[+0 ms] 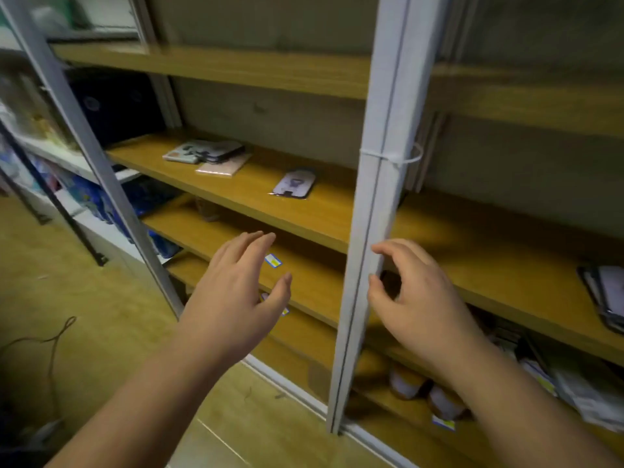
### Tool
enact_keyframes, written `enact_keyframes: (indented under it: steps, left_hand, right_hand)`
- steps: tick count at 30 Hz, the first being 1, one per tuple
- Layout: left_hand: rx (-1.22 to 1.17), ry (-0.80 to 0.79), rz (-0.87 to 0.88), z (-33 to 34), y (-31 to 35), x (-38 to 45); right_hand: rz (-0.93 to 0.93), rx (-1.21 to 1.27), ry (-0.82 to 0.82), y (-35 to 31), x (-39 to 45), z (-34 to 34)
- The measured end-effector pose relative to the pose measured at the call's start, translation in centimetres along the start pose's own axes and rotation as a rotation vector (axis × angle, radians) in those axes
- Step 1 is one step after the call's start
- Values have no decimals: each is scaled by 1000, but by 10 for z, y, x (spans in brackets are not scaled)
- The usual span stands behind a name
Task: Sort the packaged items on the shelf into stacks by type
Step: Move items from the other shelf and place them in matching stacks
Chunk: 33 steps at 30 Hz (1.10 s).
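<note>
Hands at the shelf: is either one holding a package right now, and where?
Nothing is held. The left hand and right hand are both empty.

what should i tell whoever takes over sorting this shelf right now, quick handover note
Left hand: open, holding nothing, in front of the shelf edge.
Right hand: fingers loosely curled by the white upright post, holding nothing.
Middle shelf: a small pile of packaged items at back left, one single packaged item lying apart, more packages at far right.
Done: one pile looks started.
Left: the single package and the far-right ones still need stacking by type.
</note>
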<state>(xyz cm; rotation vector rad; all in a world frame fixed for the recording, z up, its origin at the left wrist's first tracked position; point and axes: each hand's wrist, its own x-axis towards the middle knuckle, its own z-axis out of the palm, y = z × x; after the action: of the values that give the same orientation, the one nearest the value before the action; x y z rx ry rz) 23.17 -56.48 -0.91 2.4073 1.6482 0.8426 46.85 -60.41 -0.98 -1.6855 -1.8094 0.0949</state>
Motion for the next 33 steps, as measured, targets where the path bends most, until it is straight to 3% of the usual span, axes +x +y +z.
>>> enact_keyframes:
  steps: [8,16,33]
  left_hand:
    - [-25,-10,-83,-42,-94,13]
    - [-36,-18,-138,-34,-144,49]
    - [50,-71,-173,3,-262,225]
  right_hand:
    - [-54,-17,-66,-73,59,69]
    - [-54,36,-63,-79,120,130]
    - [61,87,-21,-81,320,223]
